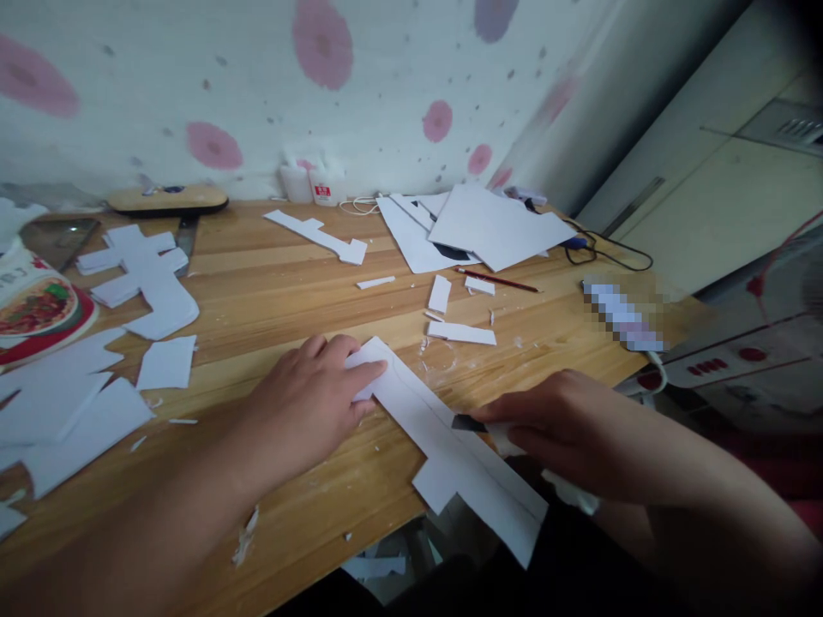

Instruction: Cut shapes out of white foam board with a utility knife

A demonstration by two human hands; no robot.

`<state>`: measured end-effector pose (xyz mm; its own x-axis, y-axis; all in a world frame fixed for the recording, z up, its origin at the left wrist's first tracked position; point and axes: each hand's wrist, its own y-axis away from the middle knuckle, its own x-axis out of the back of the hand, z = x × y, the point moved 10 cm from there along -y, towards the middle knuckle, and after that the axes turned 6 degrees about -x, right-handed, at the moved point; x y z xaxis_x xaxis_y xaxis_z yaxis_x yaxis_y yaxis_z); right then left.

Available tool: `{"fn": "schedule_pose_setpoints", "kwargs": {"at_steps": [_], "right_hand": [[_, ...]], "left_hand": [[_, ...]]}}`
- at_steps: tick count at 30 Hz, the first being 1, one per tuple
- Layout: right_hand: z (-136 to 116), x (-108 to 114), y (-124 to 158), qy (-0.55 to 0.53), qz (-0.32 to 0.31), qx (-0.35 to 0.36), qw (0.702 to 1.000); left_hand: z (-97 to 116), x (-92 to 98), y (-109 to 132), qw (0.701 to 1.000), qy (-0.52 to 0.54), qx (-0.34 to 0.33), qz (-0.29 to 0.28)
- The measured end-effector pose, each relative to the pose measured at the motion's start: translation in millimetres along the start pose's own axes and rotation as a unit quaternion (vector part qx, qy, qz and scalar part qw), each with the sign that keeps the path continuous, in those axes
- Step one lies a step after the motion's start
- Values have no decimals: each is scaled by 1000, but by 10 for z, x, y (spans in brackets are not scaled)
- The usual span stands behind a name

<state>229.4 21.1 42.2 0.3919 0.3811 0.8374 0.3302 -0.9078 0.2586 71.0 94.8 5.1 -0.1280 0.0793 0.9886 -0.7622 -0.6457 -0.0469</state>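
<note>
A long white foam board piece (443, 433) with a side tab lies slantwise over the table's front edge, its near end jutting past it. A faint pencil line runs along its length. At the far end, my left hand (318, 386) grips and presses the board down, index finger on top and fingers curled. My right hand (553, 424) is closed around a utility knife (469, 423), whose dark blade touches the board near its right edge. Most of the knife's handle is hidden in the hand.
Left are stacked cut board pieces (145, 274), larger offcuts (83, 428) and a food packet (39, 304). Beyond the hands lie small scraps (461, 332), a pencil (498, 279), white sheets (495, 227) and a narrow cutout (318, 237). A power strip (621, 317) sits right.
</note>
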Motion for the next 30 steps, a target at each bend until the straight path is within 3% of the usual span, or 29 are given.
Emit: {"fn": "schedule_pose_setpoints", "kwargs": {"at_steps": [4, 6, 8, 11, 14, 16, 19, 21, 24, 27, 30], "right_hand": [[353, 176, -2, -217, 38, -45, 974], [399, 129, -83, -308, 29, -38, 950], [316, -44, -193, -414, -18, -19, 910], [87, -394, -358, -563, -89, -12, 822], [-94, -625, -511, -639, -84, -20, 765], [-154, -662, -585, -674, -61, -15, 736], [-34, -525, -639, -700, 10, -13, 714], [149, -357, -632, -678, 66, -20, 732], [322, -102, -590, -580, 105, 0, 808], [274, 72, -522, -425, 109, 63, 896], [115, 111, -427, -287, 97, 126, 945]], "left_hand": [[4, -11, -7, 998, 27, -51, 12], [9, -12, -3, 995, 45, -84, 25], [-22, -18, -6, 993, 56, -98, 35], [-181, 16, -45, 993, 81, -54, 63], [-329, 106, -85, 992, 79, 16, 98], [-296, 142, -94, 992, 77, 29, 93], [-128, 184, -10, 993, 83, 41, 74], [27, 200, 116, 994, 72, 53, 62], [245, 135, 313, 998, 31, 58, 16], [340, 73, 398, 999, 21, 18, -17], [280, 61, 366, 997, 44, -43, -46]]}}
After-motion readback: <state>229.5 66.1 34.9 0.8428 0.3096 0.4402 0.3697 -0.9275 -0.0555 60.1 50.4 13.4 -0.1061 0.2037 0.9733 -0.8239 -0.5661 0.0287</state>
